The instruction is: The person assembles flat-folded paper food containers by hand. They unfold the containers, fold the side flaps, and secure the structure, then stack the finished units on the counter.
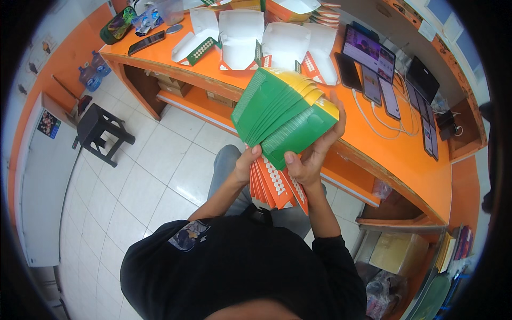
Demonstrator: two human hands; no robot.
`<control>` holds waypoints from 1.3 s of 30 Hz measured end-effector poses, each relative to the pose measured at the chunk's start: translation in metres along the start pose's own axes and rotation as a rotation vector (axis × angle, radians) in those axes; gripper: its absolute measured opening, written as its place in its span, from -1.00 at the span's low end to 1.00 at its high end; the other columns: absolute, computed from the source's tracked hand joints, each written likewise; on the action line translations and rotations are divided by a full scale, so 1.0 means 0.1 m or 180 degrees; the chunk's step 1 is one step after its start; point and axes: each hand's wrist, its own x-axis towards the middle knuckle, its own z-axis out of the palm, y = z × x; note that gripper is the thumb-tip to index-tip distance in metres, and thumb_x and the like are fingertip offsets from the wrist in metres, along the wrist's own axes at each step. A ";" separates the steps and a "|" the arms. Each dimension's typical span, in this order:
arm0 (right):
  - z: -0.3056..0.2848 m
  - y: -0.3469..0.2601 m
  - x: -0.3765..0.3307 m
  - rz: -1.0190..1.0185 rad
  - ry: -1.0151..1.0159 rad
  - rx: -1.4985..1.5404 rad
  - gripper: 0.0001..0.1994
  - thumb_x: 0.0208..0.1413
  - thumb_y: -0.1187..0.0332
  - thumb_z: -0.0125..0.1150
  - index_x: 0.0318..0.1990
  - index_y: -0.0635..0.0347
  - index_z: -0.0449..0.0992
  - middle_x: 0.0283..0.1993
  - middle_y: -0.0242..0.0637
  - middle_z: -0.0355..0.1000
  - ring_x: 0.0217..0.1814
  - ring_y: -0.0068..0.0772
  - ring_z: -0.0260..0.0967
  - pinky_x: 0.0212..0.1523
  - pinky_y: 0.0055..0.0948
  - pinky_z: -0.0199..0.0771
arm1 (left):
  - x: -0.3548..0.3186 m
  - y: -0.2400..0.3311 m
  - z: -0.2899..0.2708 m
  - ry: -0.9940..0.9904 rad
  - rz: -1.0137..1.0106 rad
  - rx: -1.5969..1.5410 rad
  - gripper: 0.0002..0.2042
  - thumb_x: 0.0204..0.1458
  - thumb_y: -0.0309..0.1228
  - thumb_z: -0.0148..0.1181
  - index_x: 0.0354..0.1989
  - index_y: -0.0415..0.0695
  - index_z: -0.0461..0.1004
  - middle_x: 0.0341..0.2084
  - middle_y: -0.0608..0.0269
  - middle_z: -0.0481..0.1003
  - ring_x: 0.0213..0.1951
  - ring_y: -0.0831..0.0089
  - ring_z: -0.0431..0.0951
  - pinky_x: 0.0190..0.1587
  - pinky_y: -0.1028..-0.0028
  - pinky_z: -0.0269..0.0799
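Between my two hands is a fanned stack of flat cardboard food boxes (282,117), green and yellow on the upper part and orange with white dots below. My left hand (248,164) grips the stack's lower left side, its thumb on the green face. My right hand (319,154) wraps round the right edge, thumb in front and fingers behind. The stack is held over my lap, in front of the desk's near edge. Beyond it, several opened boxes (241,40) with white insides stand in a row on the orange desk (144,60).
Several phones (372,84) with white cables and a tablet (369,50) lie on the desk's right side. Another phone (146,43), a green pouch (118,25) and a clear plastic tub (170,12) are at the far left. A black stool (101,128) stands on the tiled floor.
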 end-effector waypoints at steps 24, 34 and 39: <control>0.00 -0.03 0.03 0.0507 0.0117 -0.0372 0.09 -0.24 0.19 0.43 0.40 0.16 -0.22 0.44 0.08 -0.35 0.45 0.02 -0.19 0.30 -0.08 0.03 | 0.13 0.22 0.36 0.0285 -0.0871 0.1583 -0.35 -0.03 -0.22 0.17 0.21 -0.28 0.14 0.01 0.15 0.31 0.07 0.40 0.28 0.12 0.41 0.19; 0.13 0.03 -0.02 0.0602 0.0458 -0.0373 -0.09 -0.07 0.14 0.30 0.40 0.16 -0.09 0.47 0.10 -0.40 0.49 0.06 -0.32 0.38 -0.02 -0.24 | 0.16 0.09 0.42 0.0325 -0.0796 0.1535 -0.28 -0.03 -0.18 0.22 0.24 -0.29 0.09 0.06 0.15 0.28 0.14 0.37 0.24 0.18 0.39 0.14; 0.36 0.07 0.07 0.0210 0.0755 -0.0267 -0.26 0.19 0.01 -0.06 0.40 0.21 -0.12 0.48 0.09 -0.40 0.51 0.09 -0.39 0.40 -0.03 -0.33 | 0.09 -0.04 0.26 0.0076 -0.0621 0.1537 -0.25 -0.08 -0.16 0.23 0.24 -0.31 0.09 0.09 0.05 0.26 0.15 0.29 0.25 0.19 0.35 0.15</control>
